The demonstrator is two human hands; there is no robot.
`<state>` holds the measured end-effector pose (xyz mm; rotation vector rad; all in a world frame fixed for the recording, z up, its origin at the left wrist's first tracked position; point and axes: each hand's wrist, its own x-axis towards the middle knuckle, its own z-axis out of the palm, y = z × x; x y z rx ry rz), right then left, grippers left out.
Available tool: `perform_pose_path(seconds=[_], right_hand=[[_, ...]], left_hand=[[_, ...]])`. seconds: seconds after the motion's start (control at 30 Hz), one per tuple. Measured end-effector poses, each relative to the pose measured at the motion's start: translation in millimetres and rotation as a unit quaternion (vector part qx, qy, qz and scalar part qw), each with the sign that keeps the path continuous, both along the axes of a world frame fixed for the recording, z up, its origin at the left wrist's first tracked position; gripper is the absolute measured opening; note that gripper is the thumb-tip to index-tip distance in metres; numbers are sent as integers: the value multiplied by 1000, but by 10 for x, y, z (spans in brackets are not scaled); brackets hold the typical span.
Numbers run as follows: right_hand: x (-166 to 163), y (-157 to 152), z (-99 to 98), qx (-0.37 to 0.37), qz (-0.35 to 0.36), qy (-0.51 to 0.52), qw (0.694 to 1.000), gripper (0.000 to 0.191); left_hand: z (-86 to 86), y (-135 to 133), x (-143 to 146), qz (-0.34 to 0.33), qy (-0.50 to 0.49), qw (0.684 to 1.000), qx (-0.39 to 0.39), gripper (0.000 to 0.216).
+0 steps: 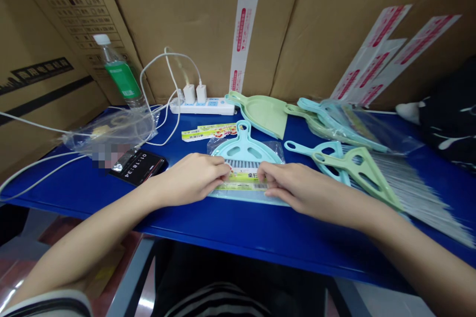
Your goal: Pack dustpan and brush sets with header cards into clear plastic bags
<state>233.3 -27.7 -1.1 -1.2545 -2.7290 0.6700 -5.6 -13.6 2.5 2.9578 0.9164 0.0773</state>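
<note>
A light-blue hand brush (243, 144) with grey bristles lies over a light-blue dustpan, inside a clear plastic bag (277, 147) in front of me. Across the bristles runs a yellow-green printed label card (241, 174). My left hand (199, 177) is closed at the card's left end, thumb and fingers pinched together. At the right end my right hand (286, 185) pinches the card in the same way, its fingers curled. The fingertips partly hide the card and the bag's film, so I cannot tell which layer each one grips.
More label cards (210, 131) lie behind the bag. Green and blue dustpans (264, 111), loose brushes (357, 171), and a pile of clear bags (420, 193) occupy the right. At left are a phone (138, 166), a bottle (122, 77) and cables by a power strip (213, 106).
</note>
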Motion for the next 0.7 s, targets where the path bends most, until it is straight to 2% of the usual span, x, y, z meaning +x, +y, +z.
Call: perform_pose_path(seconds=[0.57, 0.7], right_hand=[[9, -6, -5, 9, -9, -14, 1000, 8], [0, -9, -27, 24, -8, -7, 1000, 12]], left_hand=[[2, -1, 51, 59, 19, 996, -71, 11], [-9, -5, 47, 56, 29, 998, -29, 10]])
